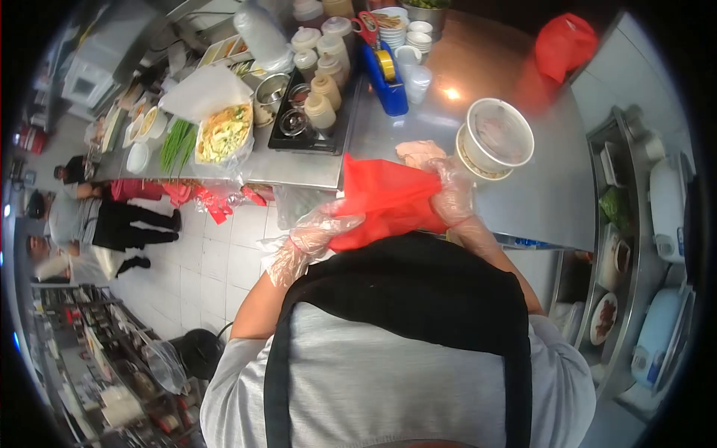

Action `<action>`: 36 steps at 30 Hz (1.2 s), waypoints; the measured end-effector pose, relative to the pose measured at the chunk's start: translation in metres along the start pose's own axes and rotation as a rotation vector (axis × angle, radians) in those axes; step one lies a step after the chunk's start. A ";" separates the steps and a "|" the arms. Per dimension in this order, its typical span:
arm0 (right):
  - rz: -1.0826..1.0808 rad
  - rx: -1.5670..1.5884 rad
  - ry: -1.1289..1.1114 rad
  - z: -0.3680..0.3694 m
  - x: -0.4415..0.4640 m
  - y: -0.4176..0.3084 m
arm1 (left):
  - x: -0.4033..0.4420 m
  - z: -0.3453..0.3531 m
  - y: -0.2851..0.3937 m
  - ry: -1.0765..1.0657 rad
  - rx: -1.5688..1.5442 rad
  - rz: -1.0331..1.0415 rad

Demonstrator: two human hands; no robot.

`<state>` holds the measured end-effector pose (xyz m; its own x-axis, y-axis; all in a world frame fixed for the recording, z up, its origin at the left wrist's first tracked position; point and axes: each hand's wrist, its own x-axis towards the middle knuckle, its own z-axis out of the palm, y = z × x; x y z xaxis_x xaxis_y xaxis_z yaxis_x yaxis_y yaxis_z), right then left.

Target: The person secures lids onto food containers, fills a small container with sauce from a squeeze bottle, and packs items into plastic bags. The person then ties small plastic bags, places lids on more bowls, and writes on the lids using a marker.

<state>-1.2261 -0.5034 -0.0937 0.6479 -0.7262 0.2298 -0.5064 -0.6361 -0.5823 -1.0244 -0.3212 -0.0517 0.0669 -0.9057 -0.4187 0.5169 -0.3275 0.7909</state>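
A red plastic bag (387, 196) is stretched between my two hands in front of the black apron. My left hand (320, 228), in a clear plastic glove, grips its left side. On the bag's right edge, my right hand (453, 196) is closed, also gloved in clear plastic. Just beyond the right hand stand white round tubs (499, 133), apparently stacked, with a translucent lid on the upper one. A pale pink, crumpled-looking thing (420, 153) lies on the steel counter (448, 67) behind the bag; its kind is unclear.
A blue tape dispenser (387, 84), white cups (418, 81) and sauce bottles (323, 113) stand farther back. Chopped vegetables (225, 133) and green onions (178, 145) are at left. Another red bag (565, 48) is at far right. Shelves (635, 224) flank the right; people (82, 220) stand at left.
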 end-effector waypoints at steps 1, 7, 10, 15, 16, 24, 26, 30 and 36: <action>0.152 0.475 -0.085 -0.006 -0.009 -0.003 | 0.006 0.000 0.004 0.098 0.327 -0.066; 0.149 1.017 -0.225 -0.065 -0.048 -0.029 | 0.074 -0.025 -0.013 0.478 1.417 0.394; 0.072 0.501 -0.081 -0.074 -0.066 -0.023 | 0.104 -0.013 0.000 0.096 0.887 0.476; 0.085 0.096 0.030 -0.088 -0.068 -0.017 | 0.078 0.066 0.022 -0.211 1.198 0.627; 0.086 0.102 0.016 -0.092 -0.069 -0.023 | 0.081 0.078 0.016 -0.129 1.414 0.773; 0.447 -0.198 0.348 -0.091 -0.105 0.021 | 0.131 0.061 -0.023 -0.538 0.196 0.010; 0.540 -0.255 0.586 -0.085 -0.114 0.043 | 0.089 0.093 0.000 -0.447 0.432 -0.096; 0.804 0.157 0.552 -0.070 -0.118 0.045 | 0.113 0.082 0.014 -0.285 1.345 0.167; 0.425 1.307 0.183 -0.095 -0.127 -0.041 | 0.163 0.033 -0.011 0.055 1.541 0.218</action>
<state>-1.3415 -0.4104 -0.0253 0.4455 -0.8887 -0.1084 0.3165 0.2695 -0.9095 -1.0472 -0.4736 -0.1142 0.0693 -0.9715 -0.2265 -0.8481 -0.1769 0.4994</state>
